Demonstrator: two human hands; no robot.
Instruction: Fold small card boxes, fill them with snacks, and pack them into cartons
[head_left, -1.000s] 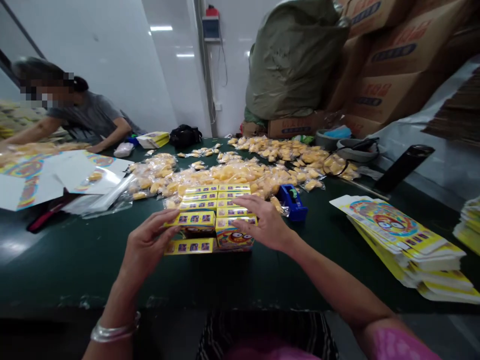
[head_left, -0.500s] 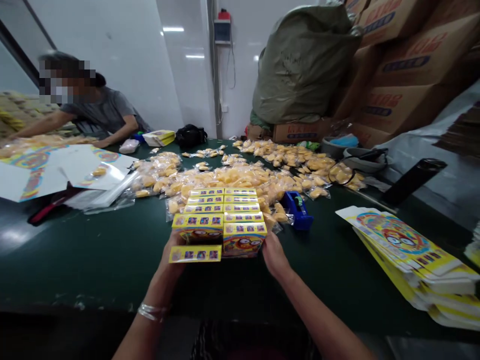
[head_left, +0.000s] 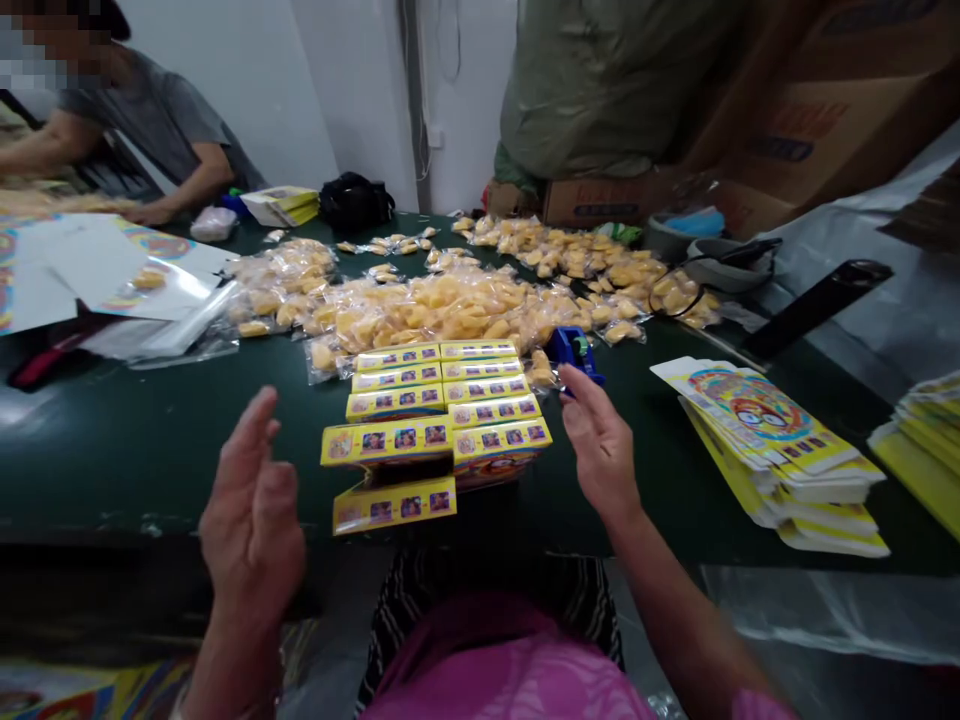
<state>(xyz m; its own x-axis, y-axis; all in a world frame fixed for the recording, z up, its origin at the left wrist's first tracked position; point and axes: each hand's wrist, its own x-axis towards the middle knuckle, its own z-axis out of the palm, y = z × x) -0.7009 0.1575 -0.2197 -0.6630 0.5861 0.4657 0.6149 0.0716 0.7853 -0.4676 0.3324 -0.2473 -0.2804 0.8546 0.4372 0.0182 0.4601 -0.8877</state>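
Note:
Two columns of small yellow printed boxes (head_left: 491, 413) stand close together on the dark green table. The front box of the left column (head_left: 386, 440) sits apart from the one behind it, with a yellow printed panel (head_left: 397, 505) at its near side and a dark gap between. My left hand (head_left: 251, 500) is raised to the left of the boxes, fingers stretched out, touching nothing. To their right my right hand (head_left: 600, 440) hovers with fingers extended and apart from the boxes. Just behind it is a blue tape dispenser (head_left: 576, 350).
Behind the boxes spreads a heap of clear-wrapped yellow pieces (head_left: 450, 305). Flat printed cartons (head_left: 765, 430) are stacked at right, near a black cylinder (head_left: 821, 310). Printed sheets (head_left: 112, 260) and plastic bags (head_left: 165, 335) lie at left. A co-worker (head_left: 157, 130) sits at the far left.
Both hands have let go of the boxes and moved outward, one to each side. The view has tilted down, showing my lap. The boxes remain grouped on the table.

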